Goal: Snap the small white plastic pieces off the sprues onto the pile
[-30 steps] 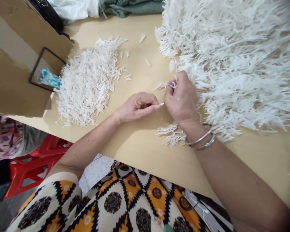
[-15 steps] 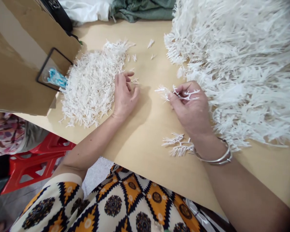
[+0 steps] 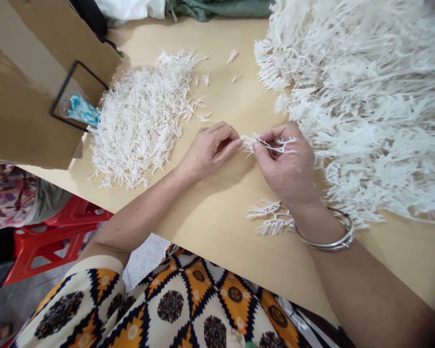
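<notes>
Head view: hands pinching sprig.

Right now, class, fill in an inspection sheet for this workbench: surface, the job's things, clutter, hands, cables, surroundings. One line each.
Surface: tan wooden table, bare in the middle.
Job's things: white plastic sprig pinched in the right hand; small pile of short white pieces on the left; big heap of uncut sprigs on the right.
Clutter: two loose sprigs by the right wrist; stray bits near the small pile.
Hands: left hand fingertips at the sprig's end; right hand closed on it, bangles on the wrist.
Cables: nothing seen.
Surroundings: cardboard box at left, red plastic stool below, green cloth at the far edge.
</notes>
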A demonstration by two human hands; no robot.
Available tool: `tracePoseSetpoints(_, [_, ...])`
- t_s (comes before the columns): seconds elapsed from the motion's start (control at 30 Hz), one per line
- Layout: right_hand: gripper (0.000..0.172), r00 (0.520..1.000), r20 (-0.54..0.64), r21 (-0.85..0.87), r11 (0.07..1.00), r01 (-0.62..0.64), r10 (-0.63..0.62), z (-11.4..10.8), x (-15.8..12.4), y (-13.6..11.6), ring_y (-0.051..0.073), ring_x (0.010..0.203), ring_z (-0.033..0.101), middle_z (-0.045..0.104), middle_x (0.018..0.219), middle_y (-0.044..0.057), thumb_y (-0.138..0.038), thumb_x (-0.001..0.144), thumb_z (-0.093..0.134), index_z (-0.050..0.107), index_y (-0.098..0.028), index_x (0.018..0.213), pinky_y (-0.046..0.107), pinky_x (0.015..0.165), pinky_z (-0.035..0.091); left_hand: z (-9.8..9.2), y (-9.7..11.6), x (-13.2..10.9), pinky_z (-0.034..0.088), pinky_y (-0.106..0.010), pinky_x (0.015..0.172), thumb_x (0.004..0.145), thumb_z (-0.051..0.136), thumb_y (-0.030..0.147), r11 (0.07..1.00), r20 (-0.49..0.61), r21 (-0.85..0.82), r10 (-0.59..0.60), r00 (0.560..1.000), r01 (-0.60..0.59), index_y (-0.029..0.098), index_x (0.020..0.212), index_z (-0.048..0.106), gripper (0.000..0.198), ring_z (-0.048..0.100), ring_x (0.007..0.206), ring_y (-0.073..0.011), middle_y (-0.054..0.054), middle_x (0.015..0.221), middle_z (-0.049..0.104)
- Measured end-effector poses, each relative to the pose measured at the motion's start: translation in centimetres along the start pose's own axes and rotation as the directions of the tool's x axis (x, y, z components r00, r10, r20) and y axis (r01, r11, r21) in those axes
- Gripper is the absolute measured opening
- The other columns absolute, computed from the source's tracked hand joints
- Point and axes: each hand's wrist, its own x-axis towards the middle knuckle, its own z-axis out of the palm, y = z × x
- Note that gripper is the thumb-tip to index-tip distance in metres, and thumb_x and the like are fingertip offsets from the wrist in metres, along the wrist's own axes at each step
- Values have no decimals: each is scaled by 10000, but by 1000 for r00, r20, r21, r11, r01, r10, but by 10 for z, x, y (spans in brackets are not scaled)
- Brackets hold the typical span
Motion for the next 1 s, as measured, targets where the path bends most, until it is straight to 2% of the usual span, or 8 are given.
tracePoseSetpoints(0.33, [110, 999, 37, -322, 946, 29, -18, 5, -2, -1, 242, 781, 667, 704, 875, 48, -274, 954, 604, 499, -285, 924, 419, 743, 554, 4, 13, -3, 420, -255, 668, 1018, 665, 477, 928, 97, -366, -38, 995, 71, 171, 836, 651, 356, 552, 692, -93, 2, 754, 652])
tracePoseSetpoints(0.5, [150, 997, -83, -366, 930, -26, -5, -1, 11, 15, 244, 764, 646, 663, 824, 35, -362, 976, 605, 494, -286, 909, 437, 753, 557, 12, 35, -6, 514, -262, 820, 1043, 648, 373, 852, 250, -523, 154, 956, 0, 169, 920, 703, 244, 669, 797, -95, -20, 860, 743])
tracePoseSetpoints(0.57, [190, 996, -91, -256, 966, -36, 13, -5, 14, 19, 239, 788, 665, 667, 841, 36, -420, 982, 639, 520, -287, 916, 440, 771, 571, 16, 36, -6, 507, -259, 776, 1035, 658, 404, 882, 214, -471, 124, 969, -9, 173, 895, 692, 272, 647, 761, -93, -13, 828, 724])
tracePoseSetpoints(0.67, [272, 995, -85, -11, 999, -44, 43, -10, 14, 17, 213, 760, 665, 668, 846, 27, -498, 950, 717, 545, -291, 916, 413, 728, 580, 13, 18, -6, 480, -264, 689, 1020, 658, 491, 962, -4, -253, -105, 994, 100, 194, 868, 636, 334, 581, 729, -105, -10, 808, 663])
tracePoseSetpoints(0.73, [321, 995, -67, 125, 990, -69, 78, -10, 12, 11, 185, 695, 633, 653, 820, 8, -536, 924, 753, 542, -295, 905, 390, 679, 575, 7, -1, -5, 503, -293, 736, 1021, 650, 498, 981, -211, -71, -189, 959, 178, 219, 927, 616, 296, 572, 767, -123, -16, 870, 648])
tracePoseSetpoints(0.83, [350, 992, 2, 251, 960, -126, 130, -8, 10, 2, 159, 664, 608, 636, 797, -16, -547, 896, 786, 542, -296, 898, 372, 674, 584, -3, -22, -4, 542, -378, 911, 1041, 614, 408, 969, -425, 106, -159, 891, 224, 260, 1184, 595, 206, 619, 1020, -190, -80, 1182, 641])
tracePoseSetpoints(0.9, [343, 989, 48, 294, 945, -145, 137, -7, 8, -3, 152, 681, 613, 635, 805, -23, -531, 888, 795, 550, -292, 897, 365, 695, 590, -7, -23, -3, 530, -421, 1031, 1048, 578, 326, 970, -403, 165, -100, 910, 180, 275, 1293, 579, 250, 605, 1208, -229, -110, 1326, 596])
tracePoseSetpoints(1.0, [291, 983, 125, 300, 939, -169, 137, -7, 5, -5, 147, 690, 620, 643, 844, -22, -480, 893, 790, 573, -288, 921, 360, 699, 586, -7, -8, -3, 488, -452, 1159, 1049, 523, 237, 989, -169, 147, 25, 985, 0, 285, 1295, 623, 270, 593, 1355, -241, -105, 1392, 613])
